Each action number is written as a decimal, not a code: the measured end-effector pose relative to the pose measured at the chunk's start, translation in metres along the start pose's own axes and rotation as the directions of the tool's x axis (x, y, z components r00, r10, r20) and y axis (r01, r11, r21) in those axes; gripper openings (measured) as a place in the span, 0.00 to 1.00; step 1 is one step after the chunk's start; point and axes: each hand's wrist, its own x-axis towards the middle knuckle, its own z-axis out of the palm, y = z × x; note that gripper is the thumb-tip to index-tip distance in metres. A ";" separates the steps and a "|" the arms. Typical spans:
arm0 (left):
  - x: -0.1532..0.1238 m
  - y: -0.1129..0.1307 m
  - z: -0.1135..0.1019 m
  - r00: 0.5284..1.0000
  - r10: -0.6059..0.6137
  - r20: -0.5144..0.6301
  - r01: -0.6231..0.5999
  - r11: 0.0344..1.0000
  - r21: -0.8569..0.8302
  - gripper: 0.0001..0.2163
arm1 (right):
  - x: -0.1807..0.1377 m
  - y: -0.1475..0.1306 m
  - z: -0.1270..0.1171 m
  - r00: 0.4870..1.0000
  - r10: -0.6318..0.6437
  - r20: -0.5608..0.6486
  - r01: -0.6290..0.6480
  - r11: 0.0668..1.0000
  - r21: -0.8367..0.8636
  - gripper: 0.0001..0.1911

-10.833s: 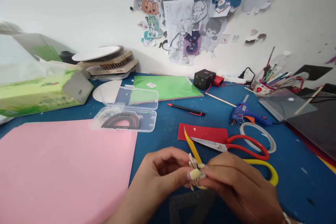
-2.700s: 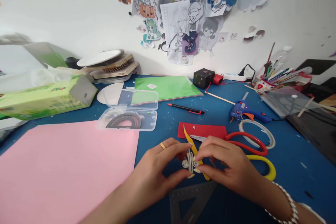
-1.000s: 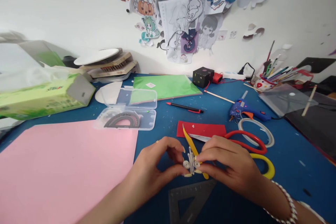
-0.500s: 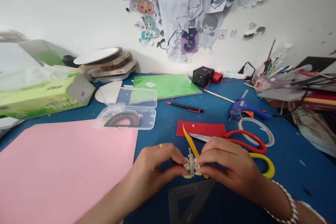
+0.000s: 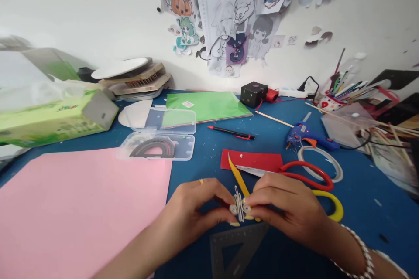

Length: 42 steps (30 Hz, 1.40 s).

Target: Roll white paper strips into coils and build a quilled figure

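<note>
Both hands meet low in the middle of the blue table (image 5: 203,157). My left hand (image 5: 193,209), with a gold ring, pinches the left side of a small white coiled paper piece (image 5: 239,207). My right hand (image 5: 288,209), with a bead bracelet at the wrist, pinches its right side. The coils stand just above a dark see-through set square (image 5: 235,250). Behind the fingers lie yellow-handled scissors (image 5: 330,209) and red-handled scissors (image 5: 304,174) over a red paper strip (image 5: 252,160).
A large pink sheet (image 5: 75,209) fills the left. Behind it are a clear case with a protractor (image 5: 157,146), a green tissue pack (image 5: 55,115), green paper (image 5: 206,107), a red-black pen (image 5: 232,133), a blue glue gun (image 5: 307,135), a tape ring (image 5: 322,163) and a brush cup (image 5: 330,102).
Both hands have stayed pinched on the white coiled piece, shifting it slightly and lowering it toward the table. On the right edge, the clutter looks different from frame to frame.
</note>
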 end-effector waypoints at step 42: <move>0.000 0.002 0.000 0.990 -0.141 -0.005 0.139 0.979 -0.150 0.07 | -0.001 -0.003 -0.003 1.000 0.011 -0.019 -0.013 0.996 -0.093 0.03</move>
